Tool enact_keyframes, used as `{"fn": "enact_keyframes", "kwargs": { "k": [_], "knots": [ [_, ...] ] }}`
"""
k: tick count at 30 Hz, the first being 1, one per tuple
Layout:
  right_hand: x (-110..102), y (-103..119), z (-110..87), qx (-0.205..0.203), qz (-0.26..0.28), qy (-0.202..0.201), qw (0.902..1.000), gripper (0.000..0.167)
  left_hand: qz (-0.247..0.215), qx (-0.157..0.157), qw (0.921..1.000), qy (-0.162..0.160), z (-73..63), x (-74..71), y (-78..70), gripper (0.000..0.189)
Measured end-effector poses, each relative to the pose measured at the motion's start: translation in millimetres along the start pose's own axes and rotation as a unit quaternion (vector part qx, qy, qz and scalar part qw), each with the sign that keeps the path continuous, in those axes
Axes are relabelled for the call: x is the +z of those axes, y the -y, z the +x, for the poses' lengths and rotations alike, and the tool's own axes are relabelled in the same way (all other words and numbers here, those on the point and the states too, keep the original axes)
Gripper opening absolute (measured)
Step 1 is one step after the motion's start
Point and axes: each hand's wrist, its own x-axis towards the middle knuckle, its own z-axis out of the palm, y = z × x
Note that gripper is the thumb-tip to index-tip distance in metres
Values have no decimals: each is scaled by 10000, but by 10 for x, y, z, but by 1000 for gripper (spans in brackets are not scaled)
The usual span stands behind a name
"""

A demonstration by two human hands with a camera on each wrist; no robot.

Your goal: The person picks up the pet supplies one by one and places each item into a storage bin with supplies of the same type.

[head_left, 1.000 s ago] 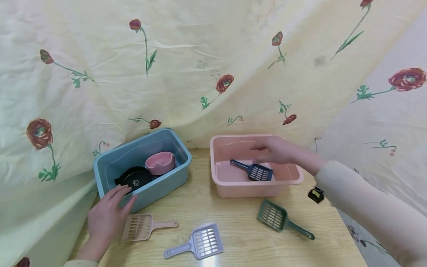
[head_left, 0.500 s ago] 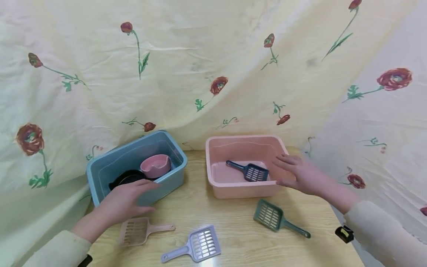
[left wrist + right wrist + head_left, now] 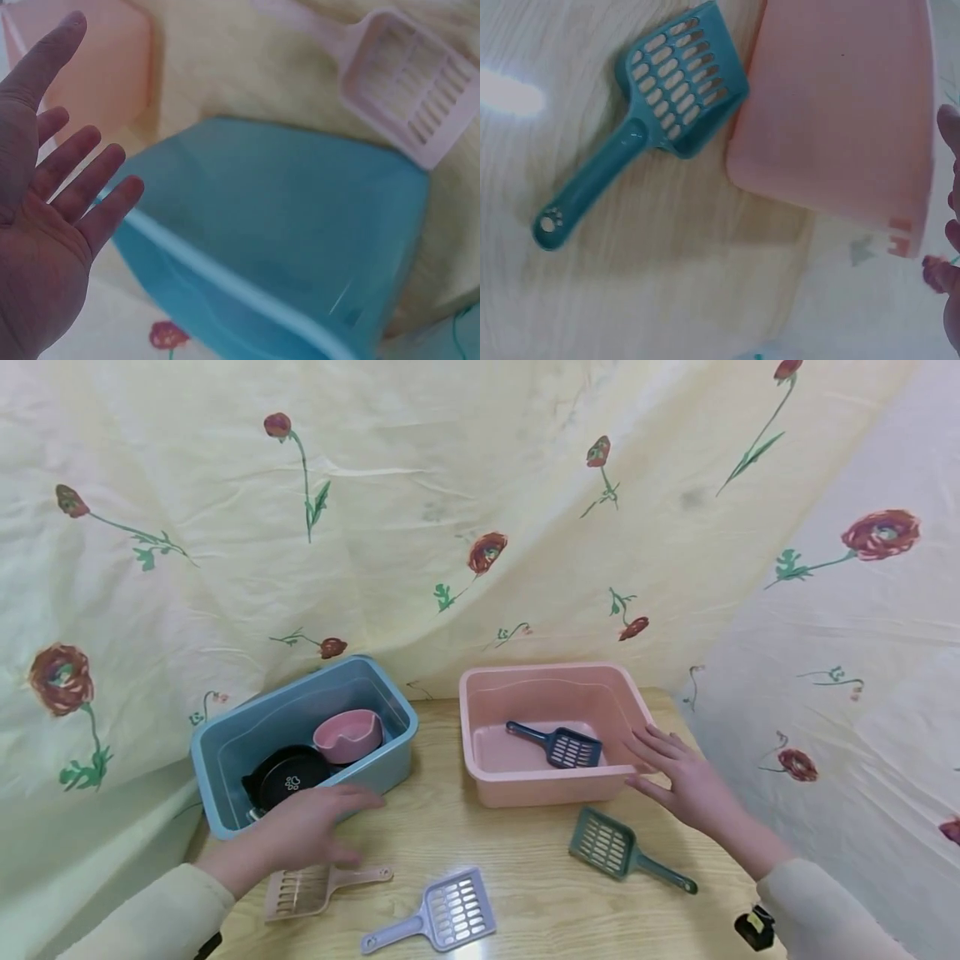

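Note:
My left hand (image 3: 307, 827) hovers with extended fingers at the front of the blue bin (image 3: 386, 772), above a pale pink litter scoop (image 3: 296, 893). In the left wrist view its palm (image 3: 45, 262) holds nothing. A black dish with a paw print (image 3: 281, 777) and a pink bowl (image 3: 348, 739) lie inside the blue bin. My right hand (image 3: 693, 785) is at the front right corner of the pink bin (image 3: 551, 791), fingers spread; whether they touch the rim I cannot tell. A navy litter scoop (image 3: 573, 748) lies in the pink bin.
A dark green litter scoop (image 3: 603, 843) lies in front of the pink bin. Nearer the front is a lavender litter scoop (image 3: 459, 910). Flowered cloth (image 3: 405, 552) hangs behind the wooden table (image 3: 540, 893) and at both sides.
My right hand has come out of the pink bin to its right front corner, leaving the navy scoop inside. My left hand has shifted right from the blue bin's front rim.

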Motion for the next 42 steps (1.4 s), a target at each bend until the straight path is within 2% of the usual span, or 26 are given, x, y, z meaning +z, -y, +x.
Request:
{"fn": "enact_keyframes", "kwargs": {
  "k": [6,12,21,28,42],
  "knots": [
    [140,-17,-102,195,66,-390,9990,66,-372,-173,9982,443,20,222,-5,71],
    [301,-47,-170,179,1,-890,9959,62,-634,-275,9948,744,54,401,26,72],
    [391,-61,-168,36,40,-1360,9907,49,-900,-182,9925,811,83,725,194,73],
    [414,-40,-190,35,18,-1473,9891,67,-938,-306,9915,847,93,867,278,68],
    [450,-43,-193,35,43,-1571,9876,48,-1066,-435,9905,753,77,1072,418,57]
  ]
}}
